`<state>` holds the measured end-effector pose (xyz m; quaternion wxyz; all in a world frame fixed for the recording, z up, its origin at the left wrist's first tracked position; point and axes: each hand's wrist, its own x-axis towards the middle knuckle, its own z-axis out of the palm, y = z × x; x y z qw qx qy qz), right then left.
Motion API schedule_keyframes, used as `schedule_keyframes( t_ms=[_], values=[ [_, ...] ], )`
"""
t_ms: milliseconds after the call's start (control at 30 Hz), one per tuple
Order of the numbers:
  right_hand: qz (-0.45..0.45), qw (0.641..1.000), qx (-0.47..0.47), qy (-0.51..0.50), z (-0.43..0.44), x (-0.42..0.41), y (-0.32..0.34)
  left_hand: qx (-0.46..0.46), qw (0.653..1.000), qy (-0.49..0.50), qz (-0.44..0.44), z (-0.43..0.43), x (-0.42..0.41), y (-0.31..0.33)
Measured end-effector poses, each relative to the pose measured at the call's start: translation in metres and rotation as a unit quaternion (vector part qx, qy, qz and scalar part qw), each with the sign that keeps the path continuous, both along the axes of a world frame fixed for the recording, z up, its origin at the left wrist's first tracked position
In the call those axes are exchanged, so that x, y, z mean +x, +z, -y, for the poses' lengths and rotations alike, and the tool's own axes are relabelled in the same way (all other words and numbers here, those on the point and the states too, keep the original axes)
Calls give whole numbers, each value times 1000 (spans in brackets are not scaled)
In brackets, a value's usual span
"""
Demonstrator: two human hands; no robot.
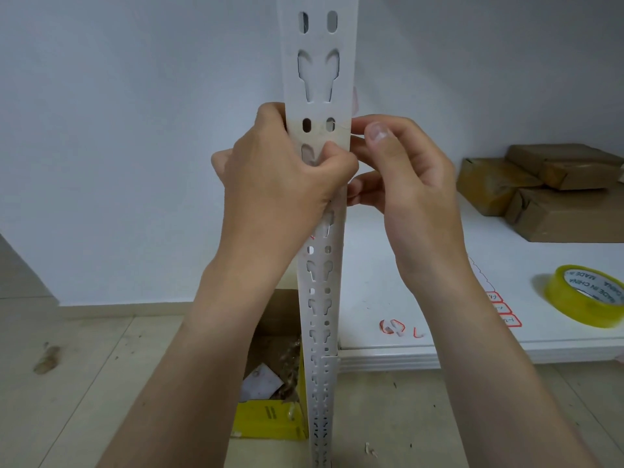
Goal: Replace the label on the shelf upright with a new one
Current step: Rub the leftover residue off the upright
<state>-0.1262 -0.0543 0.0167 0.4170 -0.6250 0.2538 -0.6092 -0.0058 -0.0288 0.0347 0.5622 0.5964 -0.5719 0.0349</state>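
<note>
A white slotted shelf upright [319, 72] stands straight up in the middle of the view. My left hand [280, 177] grips its front at mid height, the thumb pressed over a slot. A strip of clear tape [317, 130] lies across the upright just above that thumb. My right hand [401, 173] is at the upright's right edge with its fingers curled against the tape's end, thumb raised. A pinkish label [354, 99] shows faintly on the upright's side face above my right hand. A sheet of red-bordered labels [503, 309] lies on the shelf board.
On the white shelf board [439, 336] at the right lie a roll of yellowish clear tape [587, 295], red label scraps [393, 327] and several brown-wrapped parcels [547, 187]. An open cardboard box with a yellow carton [266, 420] sits on the floor behind the upright.
</note>
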Motion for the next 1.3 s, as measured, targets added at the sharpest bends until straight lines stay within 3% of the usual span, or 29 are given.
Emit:
schedule_keyframes(
  t_ms=[300, 667, 1300],
  values=[
    [-7, 1000, 13, -3, -5, -3, 4, 29, 998, -24, -54, -4, -14, -1],
    [-4, 1000, 13, 9, -5, -3, 4, 26, 966, -160, -200, -4, -5, -2],
    [-5, 1000, 12, 5, -7, -2, 4, 17, 954, -157, -257, 5, -10, -3]
  ],
)
